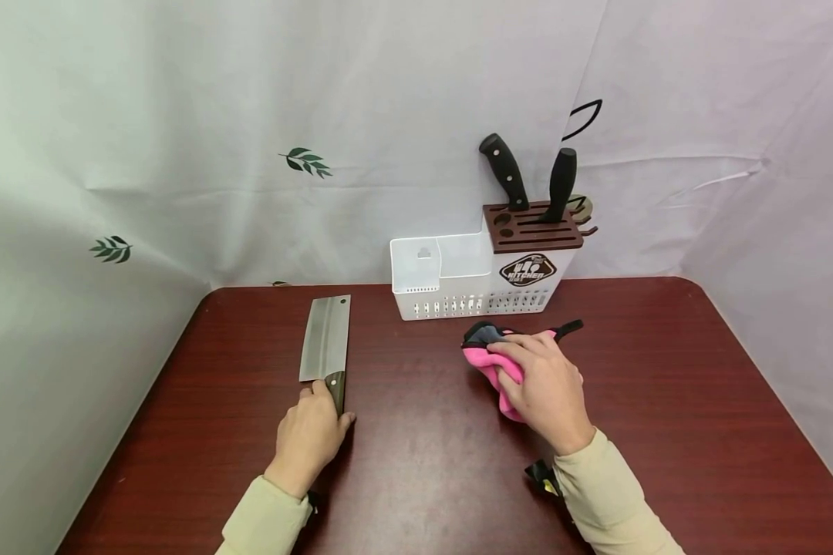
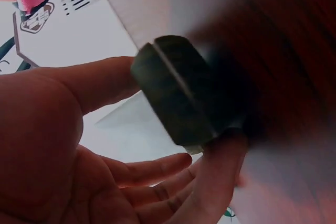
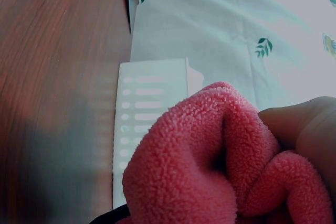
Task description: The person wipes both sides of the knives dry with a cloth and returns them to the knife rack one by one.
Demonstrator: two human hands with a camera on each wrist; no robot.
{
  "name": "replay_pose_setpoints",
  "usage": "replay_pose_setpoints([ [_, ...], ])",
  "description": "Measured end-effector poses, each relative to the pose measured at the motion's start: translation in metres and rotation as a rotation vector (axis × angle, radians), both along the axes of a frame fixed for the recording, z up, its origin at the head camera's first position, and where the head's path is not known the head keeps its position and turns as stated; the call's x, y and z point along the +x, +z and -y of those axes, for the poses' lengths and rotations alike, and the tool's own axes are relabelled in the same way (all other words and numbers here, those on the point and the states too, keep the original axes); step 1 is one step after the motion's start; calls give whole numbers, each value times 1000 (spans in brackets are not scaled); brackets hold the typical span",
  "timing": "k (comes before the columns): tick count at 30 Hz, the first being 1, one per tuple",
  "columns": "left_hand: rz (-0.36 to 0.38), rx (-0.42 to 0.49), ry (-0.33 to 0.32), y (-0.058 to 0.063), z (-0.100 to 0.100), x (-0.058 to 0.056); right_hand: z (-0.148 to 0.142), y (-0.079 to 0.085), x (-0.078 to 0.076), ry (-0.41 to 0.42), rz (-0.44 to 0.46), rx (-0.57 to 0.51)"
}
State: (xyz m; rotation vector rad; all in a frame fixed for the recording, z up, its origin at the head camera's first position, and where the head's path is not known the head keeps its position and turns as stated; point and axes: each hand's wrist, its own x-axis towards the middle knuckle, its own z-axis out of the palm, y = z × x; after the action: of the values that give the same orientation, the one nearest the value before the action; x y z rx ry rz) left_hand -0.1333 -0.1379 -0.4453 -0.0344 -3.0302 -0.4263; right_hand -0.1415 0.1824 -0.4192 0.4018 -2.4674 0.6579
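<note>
My left hand (image 1: 310,433) grips a cleaver by its dark wooden handle (image 1: 336,391), on the left side of the table. The cleaver's broad steel blade (image 1: 325,338) points away from me toward the wall. In the left wrist view the handle's butt end (image 2: 176,90) shows between thumb and fingers. My right hand (image 1: 547,383) holds a bunched pink cloth (image 1: 489,366) with a dark edge and a black loop, in front of the knife holder. Seen from the right wrist, the cloth (image 3: 184,150) is fluffy and folded over; most of my fingers are hidden behind it.
A white knife holder (image 1: 444,297) with a brown slotted top stands at the table's back edge. Two black-handled knives (image 1: 505,171) stick up from its slots. The dark red table (image 1: 416,447) meets pale curtains (image 1: 389,116) printed with leaves.
</note>
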Motion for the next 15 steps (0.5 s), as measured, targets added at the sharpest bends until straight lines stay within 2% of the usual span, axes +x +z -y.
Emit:
replay_pose_setpoints([
  [15,9,7,-1,-2,1,2,1,0,0,6,-4,-1],
])
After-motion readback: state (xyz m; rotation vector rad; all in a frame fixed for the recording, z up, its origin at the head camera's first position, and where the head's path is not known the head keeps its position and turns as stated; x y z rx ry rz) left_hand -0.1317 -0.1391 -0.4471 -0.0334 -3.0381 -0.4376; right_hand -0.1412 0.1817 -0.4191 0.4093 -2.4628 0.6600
